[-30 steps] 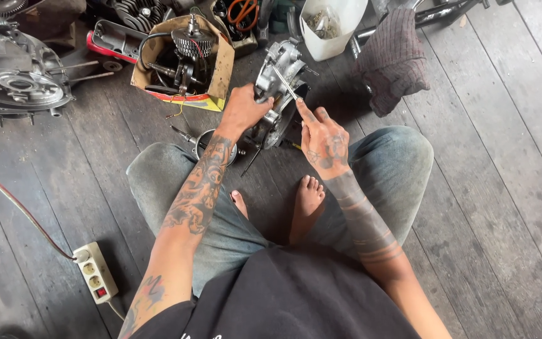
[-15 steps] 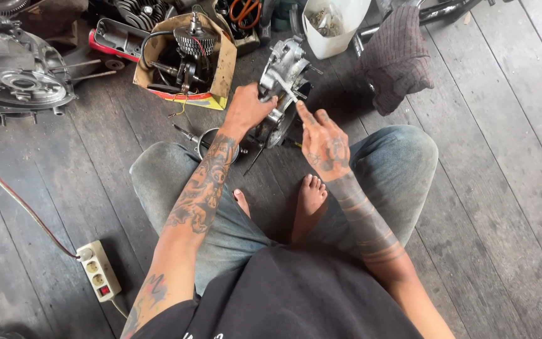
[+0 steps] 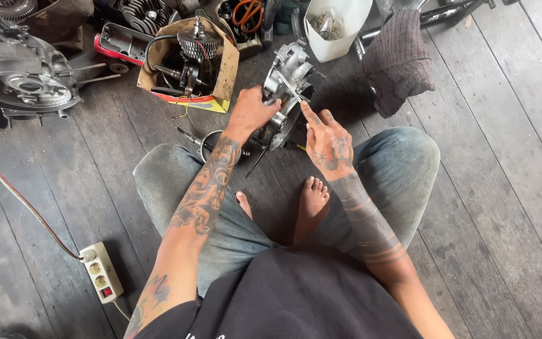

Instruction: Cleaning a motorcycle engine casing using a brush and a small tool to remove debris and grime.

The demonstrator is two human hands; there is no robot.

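— Grey metal, was it, the piece between the hands?

— Yes, a grey metal engine casing (image 3: 285, 88), standing on the dark plank floor (image 3: 503, 188) just beyond the person's crossed legs. The left hand (image 3: 250, 112) had its fingers wrapped over the casing's near left edge, clamped on it. The right hand (image 3: 326, 139) sat just right of the casing, index finger stretched up to a thin metal rod (image 3: 290, 86) that lay slanted across the casing's face; the other fingers were loosely curled. Whether that hand truly pinched the rod, I could not tell.

— And around the fingers?

— Beyond the left fingers and to their left stood a cardboard box (image 3: 221, 69) with a gear assembly (image 3: 194, 47) inside. Beyond the right fingertips was a white container (image 3: 340, 28), and to their right a dark knitted cloth (image 3: 399, 59). Just under the left wrist lay a metal ring (image 3: 207, 143). Well apart, far left of the left fingers, sat a large engine cover (image 3: 26, 78), and nearer the person a white power strip (image 3: 100, 272).
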